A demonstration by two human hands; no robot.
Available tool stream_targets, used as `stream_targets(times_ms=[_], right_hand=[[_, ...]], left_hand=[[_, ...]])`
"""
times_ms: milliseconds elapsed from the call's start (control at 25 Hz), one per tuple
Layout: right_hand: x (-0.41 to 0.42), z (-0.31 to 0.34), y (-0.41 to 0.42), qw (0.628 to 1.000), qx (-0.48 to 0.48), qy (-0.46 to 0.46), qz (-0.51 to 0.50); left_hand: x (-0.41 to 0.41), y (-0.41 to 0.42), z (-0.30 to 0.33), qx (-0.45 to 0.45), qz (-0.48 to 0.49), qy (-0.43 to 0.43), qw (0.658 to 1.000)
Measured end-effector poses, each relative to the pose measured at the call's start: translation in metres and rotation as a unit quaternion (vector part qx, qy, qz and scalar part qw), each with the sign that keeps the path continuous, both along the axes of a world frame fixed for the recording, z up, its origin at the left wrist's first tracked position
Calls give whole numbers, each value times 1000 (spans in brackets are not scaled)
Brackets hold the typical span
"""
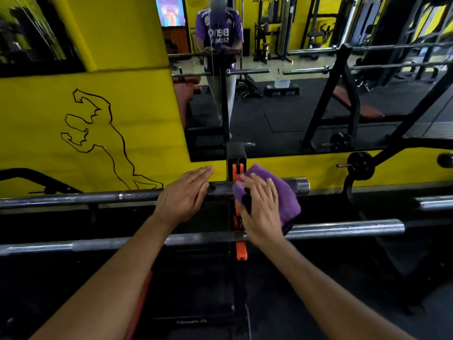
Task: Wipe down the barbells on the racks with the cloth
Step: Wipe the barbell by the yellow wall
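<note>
Two steel barbells lie across a black rack with orange hooks [240,251]. The upper barbell [81,198] runs from the left edge to its sleeve end near the wall. The lower barbell [343,228] lies closer to me. A folded purple cloth [284,192] sits over the upper bar's sleeve, just right of the rack post. My right hand [259,209] lies on the cloth, fingers spread and pressing it onto the bar. My left hand [186,192] rests flat on the upper bar left of the post, fingers straight.
A yellow padded wall [98,133] with a drawn muscle figure stands right behind the rack. A mirror [294,106] above shows a person, benches and other racks. A small weight plate [360,165] hangs on a peg to the right. Another bar end [434,202] shows far right.
</note>
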State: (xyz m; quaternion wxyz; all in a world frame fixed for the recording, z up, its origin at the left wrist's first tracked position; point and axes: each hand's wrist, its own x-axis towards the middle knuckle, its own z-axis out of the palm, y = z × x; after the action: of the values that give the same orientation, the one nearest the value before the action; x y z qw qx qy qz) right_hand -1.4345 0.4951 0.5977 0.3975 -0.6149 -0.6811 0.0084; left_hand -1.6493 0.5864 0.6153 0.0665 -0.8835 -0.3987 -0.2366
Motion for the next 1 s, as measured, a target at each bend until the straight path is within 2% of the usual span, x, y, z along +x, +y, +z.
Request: stream_targets(times_ms=[80, 160, 200, 280, 320, 400, 440, 480, 520, 640, 720, 800, 880, 1000], right_hand=[[-4, -20, -21, 989, -11, 116, 93], [-2, -30, -39, 958, -30, 248, 143], [1, -33, -46, 930, -39, 337, 140], [14, -34, -58, 870, -40, 489, 43], [24, -37, -60, 827, -29, 560, -41], [51, -36, -61, 674, -11, 714, -190], [65, -34, -58, 604, -8, 769, -209], [79, -32, -51, 569, -7, 798, -198], [92, -26, -40, 561, -9, 811, -165], [114, -12, 5, 573, 48, 816, -64], [114, -11, 30, 554, 73, 830, -7], [93, -25, 47, 558, 35, 829, 14], [66, -46, 55, 597, -50, 799, 46], [45, -53, 47, 576, -139, 804, 58]], left_hand=[[1, 2, 0, -6, 3, 2, 1000], [2, 3, 0, -4, 7, -1, 1000], [1, 3, -1, -2, 8, -5, 1000], [0, 4, -4, 7, 5, -9, 1000], [0, 5, -5, 11, 2, -8, 1000], [2, 5, -6, 12, -4, -6, 1000], [2, 4, -6, 9, -8, -7, 1000], [0, 3, -6, 5, -14, -6, 1000], [-4, 2, -5, 4, -21, -6, 1000], [-31, 3, -10, 19, -26, 0, 999], [-43, 3, -18, 8, -10, -1, 1000], [-47, 3, -23, -7, -12, -11, 1000], [-44, 5, -23, -9, -25, -15, 1000], [-42, 2, -21, 0, -29, -23, 999]])
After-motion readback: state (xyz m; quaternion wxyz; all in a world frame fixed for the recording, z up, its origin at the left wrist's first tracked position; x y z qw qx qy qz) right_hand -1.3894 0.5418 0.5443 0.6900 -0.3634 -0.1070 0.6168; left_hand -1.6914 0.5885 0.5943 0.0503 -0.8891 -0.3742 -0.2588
